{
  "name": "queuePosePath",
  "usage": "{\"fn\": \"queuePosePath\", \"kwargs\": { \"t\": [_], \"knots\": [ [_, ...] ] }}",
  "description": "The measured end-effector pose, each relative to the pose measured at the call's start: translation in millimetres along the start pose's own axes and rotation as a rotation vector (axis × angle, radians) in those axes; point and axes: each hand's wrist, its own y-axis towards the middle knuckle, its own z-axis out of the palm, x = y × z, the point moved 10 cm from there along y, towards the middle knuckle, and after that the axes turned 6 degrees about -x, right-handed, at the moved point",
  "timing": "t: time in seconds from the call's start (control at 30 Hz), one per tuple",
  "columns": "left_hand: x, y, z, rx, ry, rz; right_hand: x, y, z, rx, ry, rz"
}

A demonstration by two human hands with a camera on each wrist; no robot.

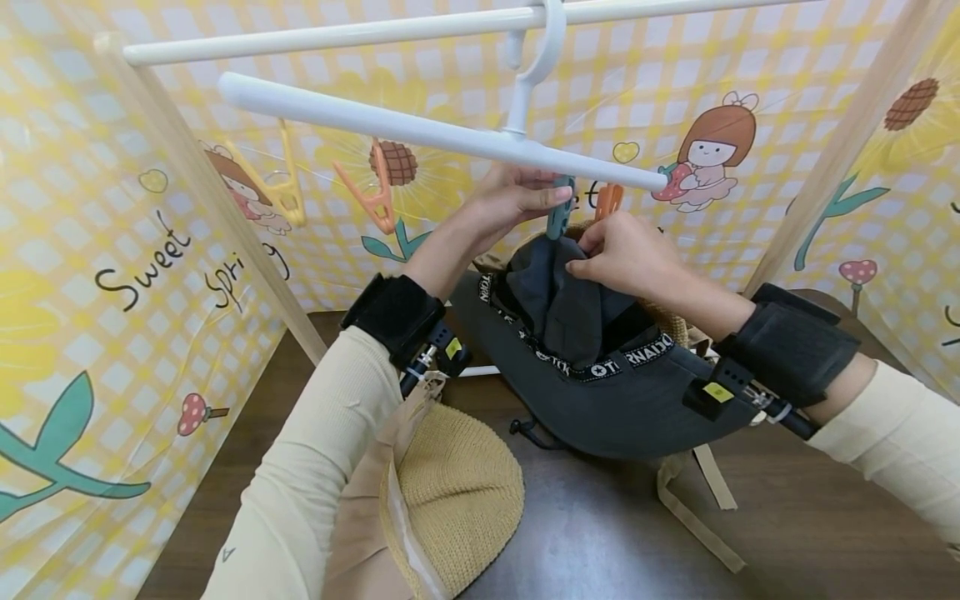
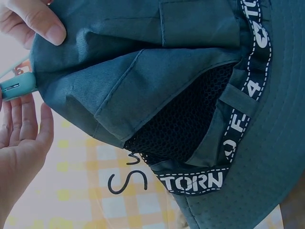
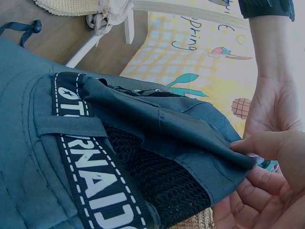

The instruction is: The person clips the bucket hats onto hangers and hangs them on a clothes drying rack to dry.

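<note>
left hand point(image 1: 513, 198) seemingly pinches teal clip point(image 1: 559, 215) | right hand point(image 1: 628, 254) pinches hat point(image 1: 581, 408)

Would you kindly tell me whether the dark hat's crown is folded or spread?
Folded: the crown is gathered at its top, where the right grip pinches it, and creases show.

Small staged booth, dressed as drying corner; whether inside home or studio, cannot tell. Cloth-like backdrop point(image 1: 67, 167), yellow-and-white check with cartoon print and "Sweet Spring" lettering, closes off left, far and right sides. Rack with wooden posts point(image 1: 228, 221) and white rail point(image 1: 337, 35) stands over brown wood-grain desk point(image 1: 600, 525). White hanger point(image 1: 412, 125), plastic clips point(image 1: 292, 204) and hats point(image 1: 600, 417) suggest laundry. Black wrist straps point(image 1: 393, 317) bearing small devices point(image 1: 452, 357) suggest recording set-up.
</note>
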Motion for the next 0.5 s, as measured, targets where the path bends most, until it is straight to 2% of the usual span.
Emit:
{"fn": "queuePosePath", "kwargs": {
  "t": [0.33, 0.5],
  "knots": [
    [-0.2, 0.5, -0.3, -0.004, -0.002, 0.008, 3.4, 3.1, -3.2, -0.027, -0.026, -0.049],
    [-2.0, -0.5, -0.5, -0.007, 0.004, 0.029, 3.5, 4.1, -4.3, -0.02, -0.027, -0.038]
  ]
}}
